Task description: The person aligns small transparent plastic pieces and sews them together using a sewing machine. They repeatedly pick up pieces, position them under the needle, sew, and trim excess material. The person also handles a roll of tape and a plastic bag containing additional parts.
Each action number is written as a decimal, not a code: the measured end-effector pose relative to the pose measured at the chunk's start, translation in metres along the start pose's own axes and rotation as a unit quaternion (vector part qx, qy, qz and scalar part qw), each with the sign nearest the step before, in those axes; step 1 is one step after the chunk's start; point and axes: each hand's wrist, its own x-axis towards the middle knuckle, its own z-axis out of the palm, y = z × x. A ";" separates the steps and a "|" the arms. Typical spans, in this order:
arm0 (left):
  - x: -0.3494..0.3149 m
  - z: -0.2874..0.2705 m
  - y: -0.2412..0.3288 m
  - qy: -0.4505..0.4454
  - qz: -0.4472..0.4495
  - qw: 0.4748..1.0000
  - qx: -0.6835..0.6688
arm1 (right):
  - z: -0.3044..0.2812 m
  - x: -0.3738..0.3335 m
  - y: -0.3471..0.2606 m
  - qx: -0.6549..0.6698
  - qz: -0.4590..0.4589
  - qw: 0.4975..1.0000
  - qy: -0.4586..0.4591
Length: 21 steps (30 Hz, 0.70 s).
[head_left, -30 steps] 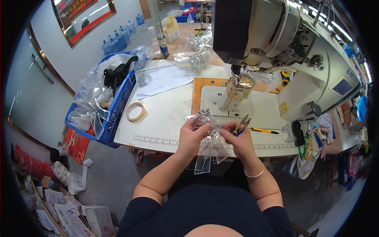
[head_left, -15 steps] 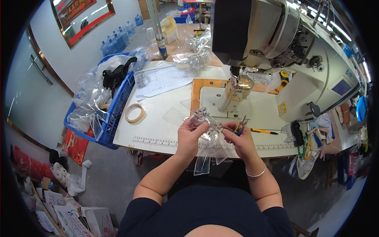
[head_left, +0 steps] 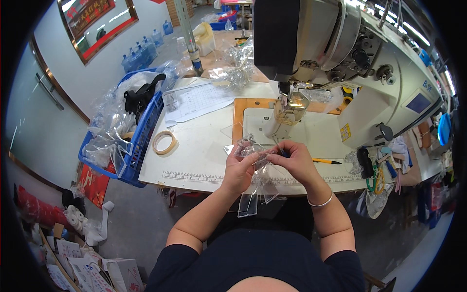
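We held a bundle of clear plastic pieces (head_left: 256,175) between both hands at the near edge of the white table (head_left: 204,151), just in front of the industrial sewing machine (head_left: 340,63). Our left hand (head_left: 238,170) was closed around the crumpled upper part of the bundle, while our right hand (head_left: 293,160) pinched it from the other side, fingers curled tight; a slim dark tool appeared to be tucked in that grip, though we could not tell what kind. Loose flat strips hung down from the bundle below the table edge, free of the surface, seemingly so the work stayed close to the needle area (head_left: 287,104). A roll of tape (head_left: 165,142) lay well to our left on the table, near a blue basket (head_left: 141,136) heaped with clear bags. A yellow pen (head_left: 326,160) rested just beside our right hand. A printed sheet of paper (head_left: 197,101) lay farther back, within reach.
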 end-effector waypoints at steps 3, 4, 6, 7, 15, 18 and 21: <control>0.003 -0.007 -0.005 -0.024 -0.012 1.000 -0.002 | -0.002 -0.001 -0.003 0.028 0.009 1.000 -0.003; 0.004 -0.010 -0.008 -0.026 -0.011 1.000 0.001 | -0.004 -0.001 -0.005 0.023 0.014 1.000 -0.004; 0.012 -0.012 -0.007 -0.054 -0.009 0.998 0.036 | -0.012 0.001 -0.009 0.006 0.017 1.000 -0.001; 0.015 -0.011 -0.005 -0.068 -0.009 0.996 0.054 | -0.015 0.002 -0.011 0.007 0.017 1.000 0.011; 0.026 0.024 0.005 -0.069 0.012 0.990 0.120 | -0.037 0.008 -0.028 0.196 -0.002 0.980 0.027; 0.020 0.039 -0.005 -0.049 0.037 0.997 0.051 | -0.042 0.001 -0.030 0.327 0.053 0.944 0.003; 0.019 0.045 -0.006 -0.057 0.036 0.997 0.032 | -0.047 -0.007 -0.034 0.335 0.055 0.940 0.023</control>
